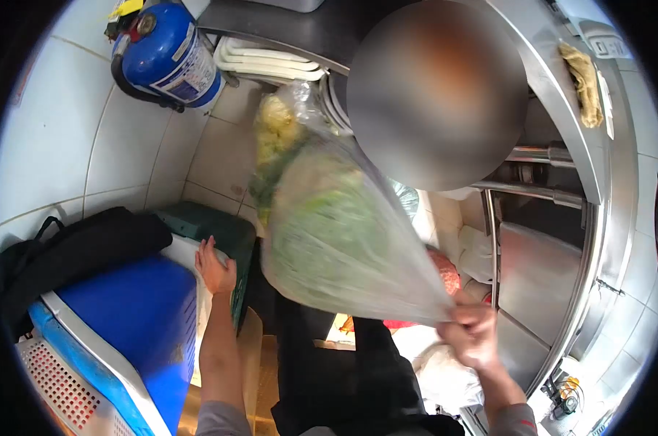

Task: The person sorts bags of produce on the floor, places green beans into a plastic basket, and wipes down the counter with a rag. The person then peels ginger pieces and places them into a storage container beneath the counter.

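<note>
Hands point(217, 275): bag point(336, 232) btwn, in R point(472, 336)

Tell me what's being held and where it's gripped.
The right hand holds a filled plastic bag by its gathered end. The left hand is at a white rim; whether it grips that cannot be told.

A steel counter point(267, 27) carries a partly visible grey container point(291, 3).
</note>
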The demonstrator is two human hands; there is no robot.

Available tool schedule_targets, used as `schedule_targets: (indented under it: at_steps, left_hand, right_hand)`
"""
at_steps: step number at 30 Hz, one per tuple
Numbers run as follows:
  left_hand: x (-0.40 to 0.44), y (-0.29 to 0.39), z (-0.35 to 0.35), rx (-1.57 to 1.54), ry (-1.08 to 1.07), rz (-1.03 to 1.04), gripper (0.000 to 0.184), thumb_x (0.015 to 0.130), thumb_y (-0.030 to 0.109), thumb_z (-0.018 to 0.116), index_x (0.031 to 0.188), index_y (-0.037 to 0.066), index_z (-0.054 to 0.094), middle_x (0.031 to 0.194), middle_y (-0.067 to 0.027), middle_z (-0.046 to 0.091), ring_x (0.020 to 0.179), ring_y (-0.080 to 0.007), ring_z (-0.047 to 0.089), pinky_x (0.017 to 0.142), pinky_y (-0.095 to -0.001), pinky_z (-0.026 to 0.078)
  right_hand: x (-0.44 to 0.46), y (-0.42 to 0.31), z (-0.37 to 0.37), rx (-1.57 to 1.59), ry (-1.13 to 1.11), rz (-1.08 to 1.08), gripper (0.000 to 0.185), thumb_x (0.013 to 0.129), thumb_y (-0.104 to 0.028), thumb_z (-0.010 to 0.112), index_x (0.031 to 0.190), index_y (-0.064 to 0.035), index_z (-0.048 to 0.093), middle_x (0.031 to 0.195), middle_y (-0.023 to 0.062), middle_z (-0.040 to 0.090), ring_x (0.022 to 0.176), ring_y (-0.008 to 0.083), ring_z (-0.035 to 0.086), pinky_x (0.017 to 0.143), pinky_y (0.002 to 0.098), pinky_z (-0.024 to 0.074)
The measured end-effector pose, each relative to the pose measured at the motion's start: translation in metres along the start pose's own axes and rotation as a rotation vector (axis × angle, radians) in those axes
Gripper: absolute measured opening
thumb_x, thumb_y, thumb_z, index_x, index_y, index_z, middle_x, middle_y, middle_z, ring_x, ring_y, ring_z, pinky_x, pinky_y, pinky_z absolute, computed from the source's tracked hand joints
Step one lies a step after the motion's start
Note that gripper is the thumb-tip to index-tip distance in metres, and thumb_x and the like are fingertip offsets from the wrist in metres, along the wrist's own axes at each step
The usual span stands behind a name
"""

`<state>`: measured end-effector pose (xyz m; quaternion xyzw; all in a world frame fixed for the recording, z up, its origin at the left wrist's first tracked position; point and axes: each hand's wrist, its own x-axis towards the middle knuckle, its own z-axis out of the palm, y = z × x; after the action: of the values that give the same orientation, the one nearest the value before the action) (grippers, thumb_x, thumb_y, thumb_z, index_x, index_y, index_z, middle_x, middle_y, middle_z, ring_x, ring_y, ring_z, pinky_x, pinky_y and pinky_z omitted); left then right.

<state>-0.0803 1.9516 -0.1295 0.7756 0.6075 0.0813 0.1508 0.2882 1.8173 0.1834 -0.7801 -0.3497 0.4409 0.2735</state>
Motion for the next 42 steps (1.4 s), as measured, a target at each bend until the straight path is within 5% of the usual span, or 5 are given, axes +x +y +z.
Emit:
schedule_targets:
  at_steps: [15, 20, 25, 36, 42]
  left_hand:
    - [0.0, 0.007, 0.009, 0.225, -0.025, 0.036, 0.062, 0.065, 0.01, 0.046, 0.126, 0.008, 0.033, 0.122, -0.0115, 0.042, 0.122, -0.0293, 0.03, 0.102, -0.0436, 0.016]
    - [-0.012, 0.027, 0.021, 0.276, 0.022, -0.044, 0.058, 0.069, 0.006, 0.045, 0.126, 0.009, 0.033, 0.123, -0.0125, 0.04, 0.124, -0.0288, 0.028, 0.101, -0.0423, 0.017]
    - [-0.055, 0.128, 0.059, -0.155, 0.141, -0.007, 0.049, 0.063, -0.005, 0.049, 0.111, 0.001, 0.045, 0.112, -0.0161, 0.049, 0.111, -0.0341, 0.04, 0.094, -0.0443, 0.026]
    - [-0.23, 0.188, 0.131, -0.62, -0.813, -0.336, 0.035, 0.077, 0.008, 0.052, 0.111, 0.002, 0.046, 0.109, -0.0173, 0.048, 0.106, -0.0305, 0.046, 0.09, -0.035, 0.037]
    - [-0.214, 0.172, 0.115, -0.561, -0.898, -0.373, 0.031, 0.08, 0.009, 0.049, 0.11, 0.002, 0.048, 0.107, -0.0146, 0.052, 0.102, -0.0248, 0.05, 0.088, -0.0331, 0.039]
  right_hand:
    - [-0.053, 0.355, -0.093, 0.382, 0.826, 0.738, 0.013, 0.068, -0.013, 0.054, 0.063, -0.0016, 0.058, 0.063, -0.0012, 0.051, 0.062, 0.0086, 0.043, 0.058, 0.0243, 0.0334]
    - [-0.021, 0.37, -0.141, -0.102, 0.446, 0.557, 0.026, 0.076, -0.022, 0.052, 0.064, 0.0006, 0.057, 0.059, -0.0003, 0.048, 0.061, 0.007, 0.041, 0.054, 0.0269, 0.0333]
    - [0.061, 0.438, -0.104, -0.62, 0.273, 0.16, 0.028, 0.075, -0.026, 0.051, 0.064, -0.0005, 0.054, 0.063, 0.0205, 0.052, 0.067, 0.0367, 0.048, 0.059, 0.0431, 0.0389]
    - [0.095, 0.487, -0.074, -1.391, 0.379, 0.363, 0.039, 0.075, -0.025, 0.055, 0.11, -0.0068, 0.052, 0.127, 0.0105, 0.039, 0.122, 0.0296, 0.028, 0.099, 0.0441, 0.0233]
    - [0.184, 0.461, 0.149, 0.369, -0.195, 0.873, 0.048, 0.071, -0.037, 0.066, 0.106, -0.0067, 0.053, 0.095, 0.0096, 0.059, 0.088, 0.0264, 0.055, 0.077, 0.0373, 0.0442]
